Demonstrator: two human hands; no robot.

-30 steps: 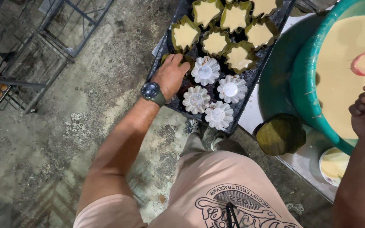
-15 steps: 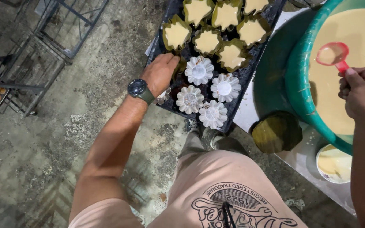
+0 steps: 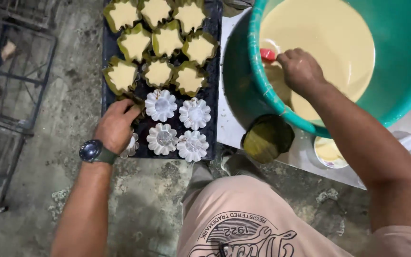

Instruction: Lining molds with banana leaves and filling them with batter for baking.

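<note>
Two hands show in your head view. Your left hand (image 3: 116, 124), with a watch (image 3: 92, 151) at the wrist, rests loosely curled on the near left corner of the dark tray (image 3: 211, 71), fingers touching a leaf-lined mould (image 3: 135, 102) beside four empty fluted moulds (image 3: 161, 104). Farther up the tray sit moulds filled with pale batter (image 3: 135, 44). Your right hand (image 3: 300, 70) is closed around a red-handled ladle (image 3: 268, 54), dipped into the batter inside the teal tub (image 3: 396, 95) on the counter (image 3: 229, 128). A folded leaf (image 3: 267, 138) lies under the tub's rim.
</note>
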